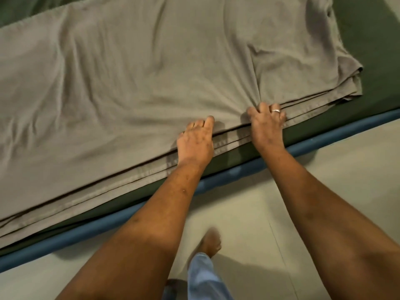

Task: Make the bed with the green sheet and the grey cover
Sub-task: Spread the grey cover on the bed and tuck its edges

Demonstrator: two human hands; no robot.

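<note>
Both hands are down on the near edge of the bed, side by side and just apart. The left hand has its fingers curled onto the top fold, and the right hand, ring showing, is bunching the cloth so that creases fan out from its knuckles. Each looks to have a pinch of the grey cover, though how many layers sit in either grip is hidden under the fingers. The cover is not yet spread: it lies folded in several layers, the stacked edges facing the person and the bulk running away across the bed ahead of the hands. Its long axis follows the bed's side, and here's the key point: the hands are well toward its right end, the right hand nearer that corner, with a long stretch of cover trailing off to the left. Opening it probably means peeling the top layer along that line. Underneath, the green sheet shows along the near side and past the right end, above the blue bed edge. Below that are pale floor and a bare foot.
</note>
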